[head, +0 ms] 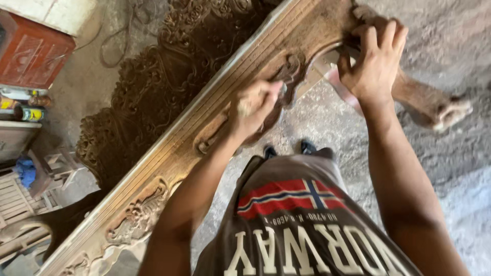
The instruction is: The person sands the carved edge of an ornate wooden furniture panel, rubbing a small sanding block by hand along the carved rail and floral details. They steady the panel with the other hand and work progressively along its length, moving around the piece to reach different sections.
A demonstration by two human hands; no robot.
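A person stands over a long carved wooden furniture rail (169, 148), seen from the head camera, the piece running diagonally from the lower left corner up to the upper right, its long axis slanting away from the body. The left hand (255, 105) sits at the middle of the rail's near edge, fingers (268, 89) curled together around something small and pale that is too blurred to name, pressed against a dark carved scroll (291, 69) on the underside curve. The right hand (376, 59) lies farther up the slant, near the upper end, fingers (386, 36) spread a little apart and laid flat on the wood, thumb tucked under the edge, clamped on the rail as if steadying it. The carved scroll lies between the two hands, touching the left and just beside the right, so the left hand is the nearer. The rail is light brown and dusty along its grooved straight mouldings, darker where relief carving of leaves and scrolls fills the lower panels. Behind it leans a dark, densely carved crest panel (153, 87). A curved furniture leg with a pale foot (434, 107) juts out on the right over the grey concrete floor (460, 179). A red cabinet (33, 53) and slatted wooden pieces (20, 199) stand at the left
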